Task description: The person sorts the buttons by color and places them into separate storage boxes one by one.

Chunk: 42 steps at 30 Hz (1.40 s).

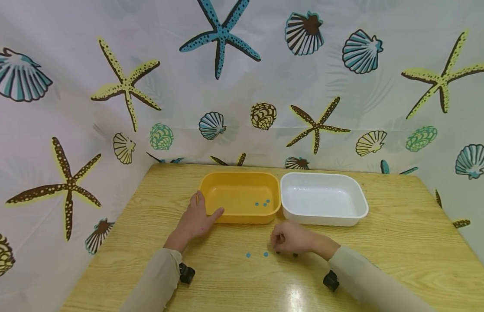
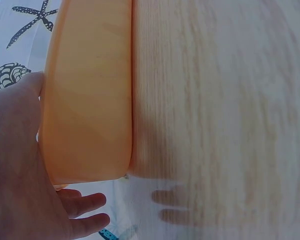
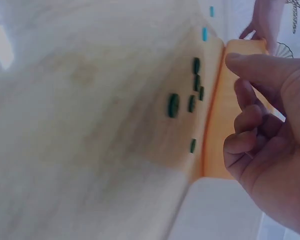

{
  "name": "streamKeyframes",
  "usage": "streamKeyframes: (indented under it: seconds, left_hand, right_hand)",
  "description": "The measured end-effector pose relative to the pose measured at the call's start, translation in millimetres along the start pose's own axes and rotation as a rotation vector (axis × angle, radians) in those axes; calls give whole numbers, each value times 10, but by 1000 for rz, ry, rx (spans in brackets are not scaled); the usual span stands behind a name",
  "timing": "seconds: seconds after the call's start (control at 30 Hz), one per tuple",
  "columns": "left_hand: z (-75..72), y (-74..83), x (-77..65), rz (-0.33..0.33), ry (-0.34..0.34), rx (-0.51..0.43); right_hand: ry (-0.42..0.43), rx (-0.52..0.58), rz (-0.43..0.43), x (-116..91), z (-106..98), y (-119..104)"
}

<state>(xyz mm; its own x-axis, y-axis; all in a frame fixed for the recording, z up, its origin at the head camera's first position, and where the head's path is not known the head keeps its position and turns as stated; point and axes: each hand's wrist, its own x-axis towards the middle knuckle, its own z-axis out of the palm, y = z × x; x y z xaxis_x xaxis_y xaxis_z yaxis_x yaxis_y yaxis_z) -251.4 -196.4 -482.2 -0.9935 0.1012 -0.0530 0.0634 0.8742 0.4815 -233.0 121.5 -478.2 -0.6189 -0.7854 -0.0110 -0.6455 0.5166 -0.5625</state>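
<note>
My left hand point(image 1: 195, 220) rests at the near left corner of a yellow-orange plastic tray point(image 1: 239, 219). Its thumb lies over the front rim and its fingers extend along the left side; in the left wrist view they reach past the tray's end. Three small blue discs lie inside the tray. In front of it, my right hand point(image 1: 294, 237) is low over the table with fingers curled in, and no disc shows between its thumb and fingers. Several dark green discs point(image 3: 173, 105) lie near it, partly hidden by it in the head view. Two blue discs point(image 1: 265, 254) lie to their left.
A white tray point(image 1: 323, 220) stands right beside the orange one at the back right. The wooden table point(image 1: 397, 221) is bordered at the back and sides by a white cloth point(image 1: 245, 147) printed with shells and starfish. Both wrists carry small black cameras point(image 1: 331, 281).
</note>
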Motion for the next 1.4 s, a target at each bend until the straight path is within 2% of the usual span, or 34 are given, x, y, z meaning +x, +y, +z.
streamKeyframes:
  seconds: [0.3, 0.6, 0.9, 1.07, 1.4]
  left_hand:
    - [-4, 0, 0, -3, -2, 6]
    - [-13, 5, -15, 1, 3, 8]
    - [-7, -2, -6, 11, 5, 15]
    - [3, -5, 0, 15, 10, 13]
    - [-18, 19, -4, 14, -1, 4]
  right_hand:
    - [64, 1, -28, -5, -140, 36]
    - [117, 17, 11, 2, -299, -3]
    - [163, 119, 79, 11, -446, -45]
    - [191, 137, 118, 34, -495, -66]
    - [248, 183, 143, 146, -527, -61]
